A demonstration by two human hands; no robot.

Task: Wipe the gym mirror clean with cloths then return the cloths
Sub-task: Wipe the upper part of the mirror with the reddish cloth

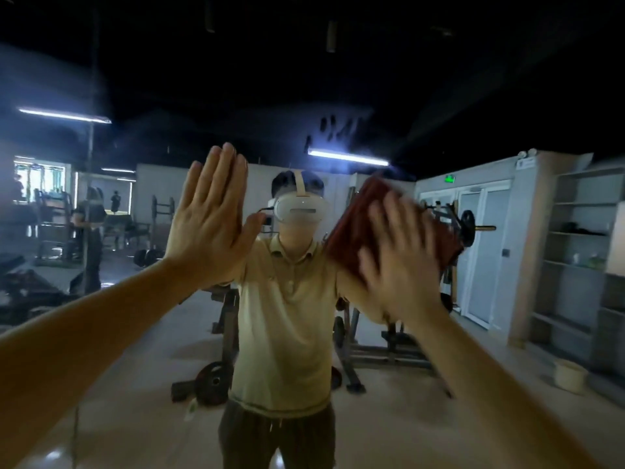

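Pressing a reddish-brown rectangular cloth [351, 228] flat against the large wall mirror [338, 96] with my right hand [395, 252]. The fingers are spread and straight over the fabric, not curled round it. The hand and cloth are blurred, so the cloth's folds cannot be made out. The cloth sits at about head height, right of centre on the glass, and its upper left part shows past my fingertips.

My left hand [209, 218] lies palm-flat on the bare glass at the same height, well apart from the cloth. Its fingers are straight and close together, the thumb angled out, and it holds nothing.

Between the two hands the mirror shows my reflection: beige polo shirt [287, 319], white head-mounted headset [299, 206].

Also reflected:
- a black weight plate [213, 382] leaning by a bench frame at lower left
- a cream round bucket [570, 375] on the floor at lower right
- grey open shelving [581, 238] at far right
- a lit ceiling tube light [348, 157] above the cloth
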